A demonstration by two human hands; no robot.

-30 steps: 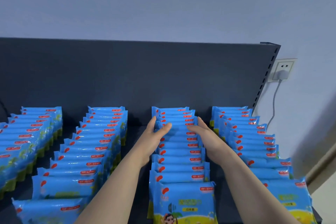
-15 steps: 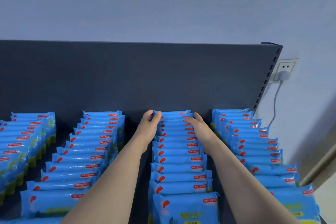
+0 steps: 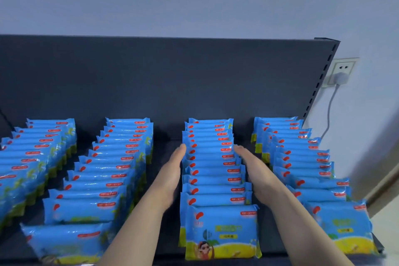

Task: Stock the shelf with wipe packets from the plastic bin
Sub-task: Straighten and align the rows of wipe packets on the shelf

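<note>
**Shelf close to full; hands squaring the third row**

Four rows of packets [image 3: 222, 229] stand on the shelf [image 3: 167, 136], running from its front edge back to the rear panel [image 3: 172, 82]. The left row [image 3: 32, 157], second row [image 3: 112, 168] and right row [image 3: 302, 162] look filled, though the two on the left lean and sit a little ragged.

The left hand [image 3: 172, 170] and right hand [image 3: 254, 170] flank the third row [image 3: 211, 157], palms inward. Their fingers [image 3: 180, 153] are straight and together, laid flat against the row's two sides, and neither hand holds a packet.

This reads as a tidying step. Stocking seems mostly done, with straightening left to do. The bin is out of view, so whether any packets remain in it cannot be told. No row shows an obvious empty slot at the front.
</note>
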